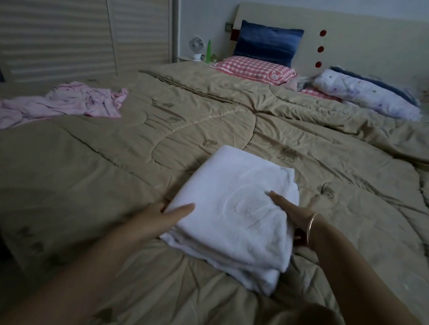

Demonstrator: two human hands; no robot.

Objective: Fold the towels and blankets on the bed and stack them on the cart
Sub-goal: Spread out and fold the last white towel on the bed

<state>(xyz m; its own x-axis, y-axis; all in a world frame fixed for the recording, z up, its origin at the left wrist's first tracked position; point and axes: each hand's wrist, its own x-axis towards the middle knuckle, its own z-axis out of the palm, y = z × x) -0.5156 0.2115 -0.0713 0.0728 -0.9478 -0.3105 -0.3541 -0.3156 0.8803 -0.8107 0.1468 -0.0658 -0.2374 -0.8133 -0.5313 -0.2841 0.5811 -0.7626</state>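
Hands first, as I read them off the feed: the left hand (161, 211) grips the near-left edge of the folded white towel (232, 180), thumb laid flat across the top and the fingers tucked in at the edge below. The right hand (289, 211) takes the right edge the same way, one digit stretched over the top and the others curled under the side. A thin gold bangle (311, 226) sits on that wrist. Both forearms reach in from the bottom of my view.

The towel lies in several layers on a tan quilt (99, 176) printed with small dark animal shapes, near the foot of the bed. A pink towel (62, 102) is crumpled on the quilt well off to the far left. At the head are a blue pillow (268, 44) propped upright, a red-checked pillow (251, 67) flat below it, and a floral pillow (365, 95) to the right, all against a pale headboard (382, 42) with three red dots. A small white fan (196, 46) and a green bottle (208, 50) stand beside slatted wardrobe doors (64, 17).

A round embossed emblem (246, 206) marks the white towel; I cannot read it. The checked pillow carries a rabbit badge (273, 75).
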